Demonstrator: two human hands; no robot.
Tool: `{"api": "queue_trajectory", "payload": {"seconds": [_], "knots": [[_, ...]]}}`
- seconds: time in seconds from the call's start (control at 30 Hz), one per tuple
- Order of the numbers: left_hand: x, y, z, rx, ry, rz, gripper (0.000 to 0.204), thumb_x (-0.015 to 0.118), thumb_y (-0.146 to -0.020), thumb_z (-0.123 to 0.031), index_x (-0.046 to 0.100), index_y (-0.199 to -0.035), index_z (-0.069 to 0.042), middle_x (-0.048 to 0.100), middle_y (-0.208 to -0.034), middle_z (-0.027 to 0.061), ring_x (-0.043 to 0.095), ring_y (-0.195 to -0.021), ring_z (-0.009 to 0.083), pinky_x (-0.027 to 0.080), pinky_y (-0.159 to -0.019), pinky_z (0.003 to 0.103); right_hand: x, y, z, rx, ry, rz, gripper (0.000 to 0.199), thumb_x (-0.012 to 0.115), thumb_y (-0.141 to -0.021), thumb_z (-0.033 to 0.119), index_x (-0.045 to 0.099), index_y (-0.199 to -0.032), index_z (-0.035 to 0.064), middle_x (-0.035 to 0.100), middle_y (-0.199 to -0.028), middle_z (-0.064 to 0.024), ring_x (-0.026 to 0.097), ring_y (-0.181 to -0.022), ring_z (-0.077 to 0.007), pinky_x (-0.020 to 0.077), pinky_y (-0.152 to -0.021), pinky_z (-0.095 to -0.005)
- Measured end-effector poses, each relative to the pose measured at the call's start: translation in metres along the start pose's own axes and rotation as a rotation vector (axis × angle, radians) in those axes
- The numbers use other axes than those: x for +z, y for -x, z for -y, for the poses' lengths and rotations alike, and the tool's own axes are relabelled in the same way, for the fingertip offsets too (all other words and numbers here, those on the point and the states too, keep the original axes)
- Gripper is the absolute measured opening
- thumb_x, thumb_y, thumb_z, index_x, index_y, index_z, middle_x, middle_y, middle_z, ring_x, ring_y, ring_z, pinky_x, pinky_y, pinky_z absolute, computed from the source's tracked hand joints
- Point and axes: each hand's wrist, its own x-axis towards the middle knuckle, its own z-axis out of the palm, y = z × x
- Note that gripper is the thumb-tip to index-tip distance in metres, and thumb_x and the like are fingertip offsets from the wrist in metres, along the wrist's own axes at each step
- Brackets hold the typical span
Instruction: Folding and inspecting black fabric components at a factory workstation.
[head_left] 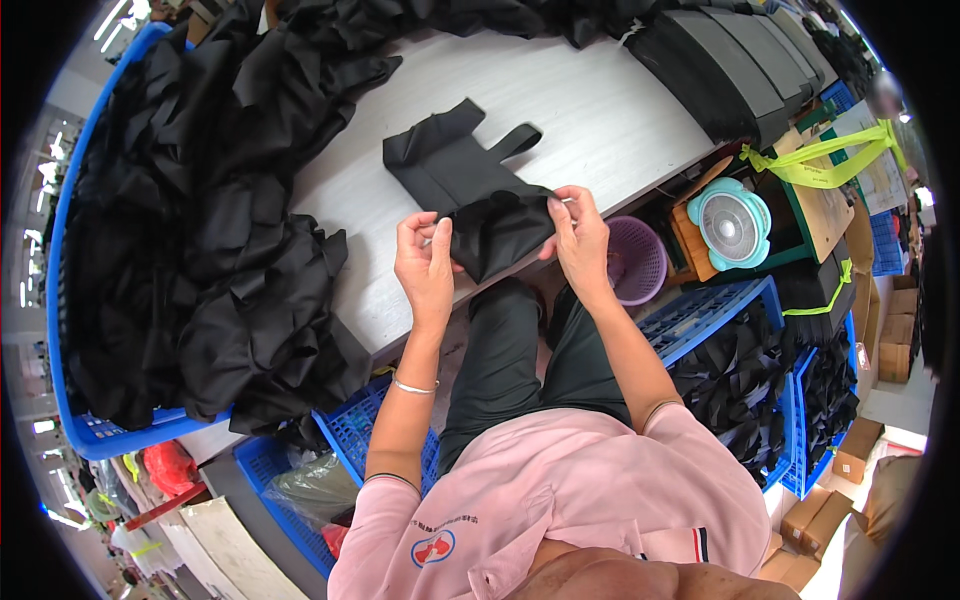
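Note:
A black fabric bag (455, 165) lies on the pale table (600, 110), with a loop-shaped handle sticking out at its far right. Its near end is lifted toward me and bunched between my hands. My left hand (427, 265) is closed on the left side of that end, thumb and fingers pinching the cloth. On the right corner, my right hand (580, 238) pinches the fabric the same way. The cloth hides part of the fingertips of both hands.
Heaped black fabric (230, 270) fills a blue crate (62, 330) at the left and spills over its edge. Stacked flat black pieces (710, 65) lie at the far right. A purple basket (638, 262), a turquoise fan (733, 225) and blue crates (715, 315) are to my right.

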Motion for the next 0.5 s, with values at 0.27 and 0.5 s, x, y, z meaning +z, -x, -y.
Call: {"api": "queue_trajectory", "payload": {"seconds": [0.27, 0.5], "knots": [[-0.006, 0.018, -0.003, 0.127, -0.155, -0.076, 0.043, 0.07, -0.084, 0.006, 0.053, -0.123, -0.002, 0.053, -0.087, 0.0008, 0.05, -0.061, 0.0026, 0.047, -0.058, 0.018, 0.0, 0.011, -0.011, -0.192, 0.352, 0.121, 0.047, 0.072, -0.087, 0.009, 0.053, -0.13, 0.0075, 0.046, -0.064, -0.0043, 0.054, -0.054, -0.0115, 0.0445, -0.053, -0.0293], [-0.021, 0.01, 0.02, 0.165, -0.156, -0.225, 0.05, 0.058, -0.081, 0.013, 0.049, -0.128, -0.001, 0.057, -0.099, 0.0048, 0.05, -0.06, 0.0035, 0.042, -0.055, 0.019, -0.054, -0.037, -0.036, -0.108, 0.289, 0.229, 0.033, 0.068, -0.092, 0.015, 0.06, -0.123, 0.0046, 0.061, -0.071, -0.0048, 0.06, -0.061, -0.011, 0.0494, -0.06, -0.0284]]}}
